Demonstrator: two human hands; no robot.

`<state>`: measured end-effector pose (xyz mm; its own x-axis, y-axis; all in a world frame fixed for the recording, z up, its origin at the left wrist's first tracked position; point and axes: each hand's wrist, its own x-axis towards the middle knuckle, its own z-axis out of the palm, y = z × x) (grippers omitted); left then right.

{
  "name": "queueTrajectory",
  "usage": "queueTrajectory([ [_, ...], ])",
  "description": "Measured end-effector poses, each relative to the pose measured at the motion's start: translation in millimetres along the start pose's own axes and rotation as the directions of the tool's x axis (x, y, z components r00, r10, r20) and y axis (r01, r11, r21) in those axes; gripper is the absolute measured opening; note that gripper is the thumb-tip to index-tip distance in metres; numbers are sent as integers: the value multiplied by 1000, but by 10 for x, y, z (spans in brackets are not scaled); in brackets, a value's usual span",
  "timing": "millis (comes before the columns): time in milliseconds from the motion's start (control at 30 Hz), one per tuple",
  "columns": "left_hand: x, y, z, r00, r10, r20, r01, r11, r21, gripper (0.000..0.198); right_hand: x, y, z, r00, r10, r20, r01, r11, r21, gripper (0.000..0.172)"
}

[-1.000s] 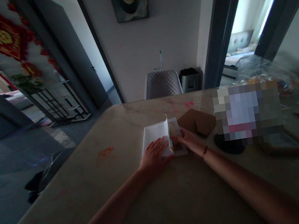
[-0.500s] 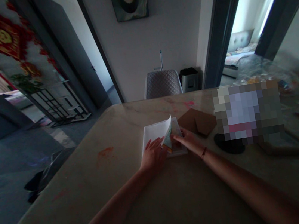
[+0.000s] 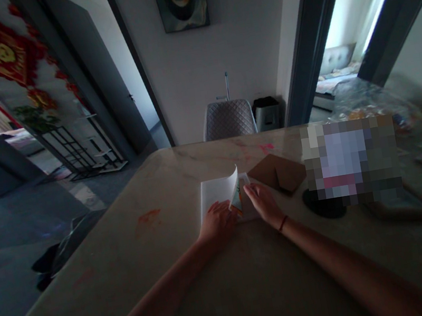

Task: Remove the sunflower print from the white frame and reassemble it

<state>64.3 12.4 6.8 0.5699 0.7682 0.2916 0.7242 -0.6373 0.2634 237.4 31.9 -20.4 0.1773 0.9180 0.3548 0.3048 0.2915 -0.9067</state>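
A white sheet of paper [image 3: 216,190] lies on the table, its right side curled up and showing a coloured print on the underside. My left hand [image 3: 217,221] rests flat on the lower part of this sheet, fingers stretched out. Under the lifted side is a flat white-edged panel [image 3: 243,177], partly hidden by the paper and my fingers. At the panel's right edge, my right hand [image 3: 262,200] has its fingers bent and closed around that edge. A brown folded cardboard piece [image 3: 272,167] lies just beyond my right hand.
A black round base [image 3: 325,209] stands right of my hands, below a blurred-out patch. Clear plastic wrapping [image 3: 361,94] and other items crowd the table's right side. A grey quilted chair [image 3: 229,119] stands behind the far edge of the marble-look table [image 3: 141,276].
My right hand has drawn back from the curled paper to the panel's right edge. Paper and panel have shifted slightly left and nearer. My left hand stays on the sheet.
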Motion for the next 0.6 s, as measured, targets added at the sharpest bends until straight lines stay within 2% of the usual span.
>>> queueTrajectory([
  [133, -5, 0, -2, 1000, -1, -1, 1, 1000, 2, 34, -3, -85, -4, 998, 4, 59, -1, 999, -50, 35],
  [267, -7, 23, -24, 999, 45, 31, -45, 999, -3, 33, 12, -152, -27, 993, -15, 120, 15, 1000, 3, 37],
  [433, -13, 15, -19, 1000, 21, 14, -21, 1000, 11, 33, 23, -48, -23, 997, 27, 72, -23, 998, -57, 19],
  [600, -21, -27, -4, 993, -41, -109, 34, 997, -67, 33, 16, 21, -54, 998, -62, 2, 62, 990, -123, 21],
])
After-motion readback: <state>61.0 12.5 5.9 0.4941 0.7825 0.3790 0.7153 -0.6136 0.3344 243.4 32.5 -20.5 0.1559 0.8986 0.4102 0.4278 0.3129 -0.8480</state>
